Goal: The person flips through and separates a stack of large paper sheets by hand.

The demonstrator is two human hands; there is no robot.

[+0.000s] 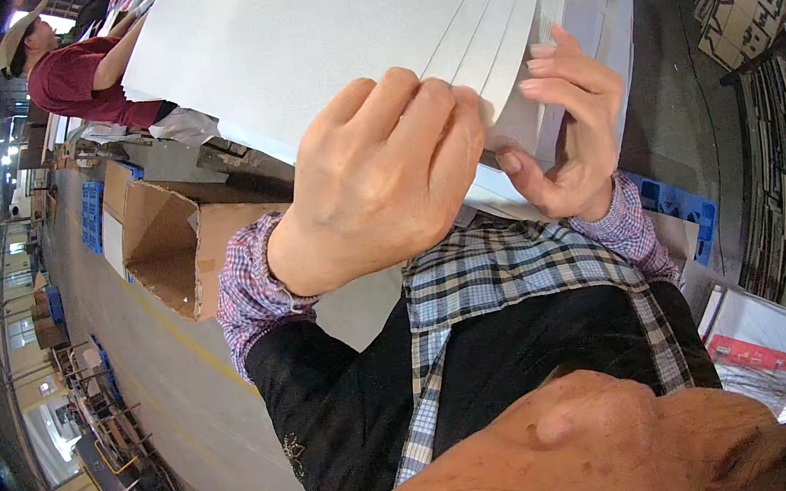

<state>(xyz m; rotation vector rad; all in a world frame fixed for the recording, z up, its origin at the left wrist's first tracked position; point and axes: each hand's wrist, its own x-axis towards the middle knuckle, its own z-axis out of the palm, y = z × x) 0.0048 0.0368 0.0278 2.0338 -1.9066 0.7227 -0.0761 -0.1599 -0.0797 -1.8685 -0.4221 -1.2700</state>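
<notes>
A pile of large white sheets [308,30], paper or thin board, spreads out in front of me, with several edges fanned apart at its right side. My left hand [374,174] is closed, back of the hand upward, its bent fingers gripping the near corner of the sheets; the thumb is hidden. Beside it, my right hand [579,120] has its fingers curved and its thumb apart. Its fingertips rest at or close to the fanned edges, and its palm turns toward the stack. More sheets [593,34] lie lower down along the right side.
An opened cardboard box [207,249] stands on the floor to the left. Beyond it is a blue pallet [93,216]. A co-worker in a dark red shirt [79,83] works at the far left. On the right are another blue pallet [678,210] and stacked flat boards [774,189].
</notes>
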